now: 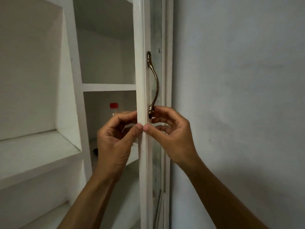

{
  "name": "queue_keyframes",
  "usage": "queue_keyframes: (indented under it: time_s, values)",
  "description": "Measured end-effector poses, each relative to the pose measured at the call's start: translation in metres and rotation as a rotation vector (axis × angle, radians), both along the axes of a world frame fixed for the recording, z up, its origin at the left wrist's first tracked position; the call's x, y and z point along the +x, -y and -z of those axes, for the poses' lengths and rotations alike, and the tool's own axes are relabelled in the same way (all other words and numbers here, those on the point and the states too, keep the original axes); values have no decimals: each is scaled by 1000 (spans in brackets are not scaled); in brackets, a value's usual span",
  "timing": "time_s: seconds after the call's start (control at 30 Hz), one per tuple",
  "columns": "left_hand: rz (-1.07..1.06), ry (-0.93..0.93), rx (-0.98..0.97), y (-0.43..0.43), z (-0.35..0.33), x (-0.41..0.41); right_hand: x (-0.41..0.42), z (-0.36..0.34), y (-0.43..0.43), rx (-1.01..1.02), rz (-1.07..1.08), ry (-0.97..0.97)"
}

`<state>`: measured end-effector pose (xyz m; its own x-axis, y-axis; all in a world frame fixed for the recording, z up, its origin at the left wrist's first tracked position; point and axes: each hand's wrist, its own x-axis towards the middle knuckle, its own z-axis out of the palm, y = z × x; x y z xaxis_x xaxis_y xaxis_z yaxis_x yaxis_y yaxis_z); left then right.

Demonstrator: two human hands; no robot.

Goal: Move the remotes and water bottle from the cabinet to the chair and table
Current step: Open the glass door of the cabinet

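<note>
Both hands pinch the edge of the open cabinet door: the left hand from the inner side, the right hand from the outer side, fingers curled at the lower end of the brass handle. The red-capped water bottle stands in the compartment under the shelf, partly hidden behind the left hand

Of the water bottle only the red cap and a bit of clear shoulder show. The rest sits behind the left hand and the edge of the cabinet door. Lower down, a dark thing peeks past the left wrist, too little to name. The left fingers end behind the door's edge, and both forearms run off the bottom of the view.
</note>
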<state>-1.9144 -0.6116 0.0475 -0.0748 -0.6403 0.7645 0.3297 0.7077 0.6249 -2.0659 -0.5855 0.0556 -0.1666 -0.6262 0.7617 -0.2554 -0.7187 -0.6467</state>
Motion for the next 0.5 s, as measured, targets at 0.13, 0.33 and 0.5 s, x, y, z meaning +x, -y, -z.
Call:
queue_keyframes:
  time_s: [0.13,0.33,0.5]
  values:
    - [18,46,-110,3,2,-18,-24,3,-9,-35,-48,45]
    - [165,39,-207,-8,-3,-51,-55,4,-25,-76,-19,47]
    - [175,127,-201,-14,1,-84,-81,8,-43,-123,54,104]
